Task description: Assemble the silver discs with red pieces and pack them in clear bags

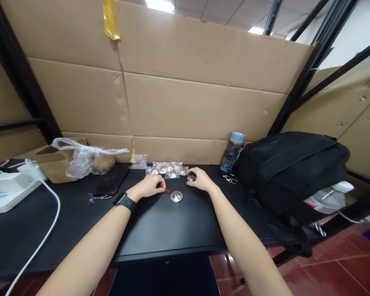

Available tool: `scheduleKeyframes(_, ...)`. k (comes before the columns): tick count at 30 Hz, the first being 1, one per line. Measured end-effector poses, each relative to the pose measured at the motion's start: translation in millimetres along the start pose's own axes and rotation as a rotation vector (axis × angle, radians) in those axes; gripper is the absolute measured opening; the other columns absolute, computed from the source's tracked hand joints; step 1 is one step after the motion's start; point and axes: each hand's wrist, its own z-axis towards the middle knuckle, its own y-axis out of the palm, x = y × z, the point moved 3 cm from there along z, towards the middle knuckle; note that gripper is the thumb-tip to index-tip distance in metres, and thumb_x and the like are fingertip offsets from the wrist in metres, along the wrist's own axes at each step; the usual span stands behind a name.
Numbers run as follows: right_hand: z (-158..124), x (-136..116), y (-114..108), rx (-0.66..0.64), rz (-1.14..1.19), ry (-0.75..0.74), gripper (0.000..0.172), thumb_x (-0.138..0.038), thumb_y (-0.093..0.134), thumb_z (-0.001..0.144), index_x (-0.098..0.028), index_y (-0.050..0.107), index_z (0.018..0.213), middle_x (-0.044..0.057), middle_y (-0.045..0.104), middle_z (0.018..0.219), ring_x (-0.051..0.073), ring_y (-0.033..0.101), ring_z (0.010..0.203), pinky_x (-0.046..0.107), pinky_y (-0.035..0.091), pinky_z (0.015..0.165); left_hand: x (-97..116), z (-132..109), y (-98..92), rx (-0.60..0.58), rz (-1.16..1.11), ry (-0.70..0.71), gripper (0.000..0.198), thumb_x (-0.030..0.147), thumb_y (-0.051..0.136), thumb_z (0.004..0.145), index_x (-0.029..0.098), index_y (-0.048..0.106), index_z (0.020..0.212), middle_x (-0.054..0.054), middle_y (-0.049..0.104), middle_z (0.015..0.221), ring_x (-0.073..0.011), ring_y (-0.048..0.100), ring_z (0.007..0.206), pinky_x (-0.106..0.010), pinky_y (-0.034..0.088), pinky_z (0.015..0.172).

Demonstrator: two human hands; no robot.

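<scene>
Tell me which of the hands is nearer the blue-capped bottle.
Right. The right hand is left of the bottle, nearer the camera; the left hand is farther left, at a red loop.

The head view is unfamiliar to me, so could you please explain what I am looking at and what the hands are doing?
There is no machine here: a person works with two bare hands, and the single picture comes from a camera worn on their head, looking forward and down. The left hand, below a dark wristwatch, has a red cord at its fingertips. The right hand holds a round metal piece by its edge. Between the hands, a metal disc with a red bit on top lies on the black table. Behind are small clear packets holding similar-looking pieces; a bottle and a black backpack are on the right.
</scene>
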Motion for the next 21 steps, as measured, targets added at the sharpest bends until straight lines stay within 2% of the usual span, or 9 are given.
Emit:
scheduleKeyframes(5,17,18,-4,-0.2,0.042,0.086,0.032,-0.017,0.084,0.061,-0.021,0.076,0.091,0.0,0.073,0.081,0.017,0.067,0.072,0.026,0.05,0.07,5,0,-4.3,0.093,-0.067,0.006,0.013,0.031,0.062,0.087,0.023,0.072,0.084,-0.002,0.074,0.086,-0.0182,0.068,0.081,-0.027,0.047,0.079)
scheduleKeyframes(10,31,19,-7,-0.23,0.049,0.109,0.032,-0.015,0.083,0.053,-0.02,0.076,0.083,-0.004,0.07,0.07,0.013,0.063,0.061,0.02,0.046,0.059,6,1,-9.4,0.209,-0.105,-0.068,0.011,0.033,0.068,0.087,0.023,0.071,0.086,-0.001,0.076,0.086,-0.0187,0.07,0.085,-0.029,0.045,0.083)
scheduleKeyframes(16,19,11,-10,-0.15,0.143,0.106,0.032,-0.018,0.081,0.057,-0.018,0.075,0.089,0.0,0.073,0.08,0.015,0.065,0.067,0.023,0.05,0.064,8,4,-6.5,0.275,-0.065,-0.144,0.011,0.032,0.077,0.083,0.028,0.075,0.093,0.001,0.077,0.084,-0.0212,0.069,0.092,-0.037,0.036,0.094)
scheduleKeyframes(19,12,-8,-15,-0.056,0.224,0.034,0.031,-0.021,0.08,0.062,-0.018,0.075,0.092,0.002,0.074,0.085,0.018,0.068,0.077,0.027,0.052,0.074,13,6,-3.9,0.307,-0.017,-0.153,0.007,0.036,0.074,0.087,0.03,0.078,0.088,0.0,0.077,0.089,-0.0241,0.065,0.099,-0.042,0.031,0.097)
scheduleKeyframes(21,10,-26,-14,-0.008,0.305,-0.009,0.032,-0.023,0.079,0.065,-0.019,0.074,0.096,0.003,0.075,0.089,0.019,0.069,0.083,0.03,0.053,0.08,18,6,-3.8,0.334,-0.016,-0.15,0.012,0.04,0.07,0.089,0.032,0.078,0.087,-0.001,0.077,0.093,-0.025,0.063,0.101,-0.044,0.03,0.098)
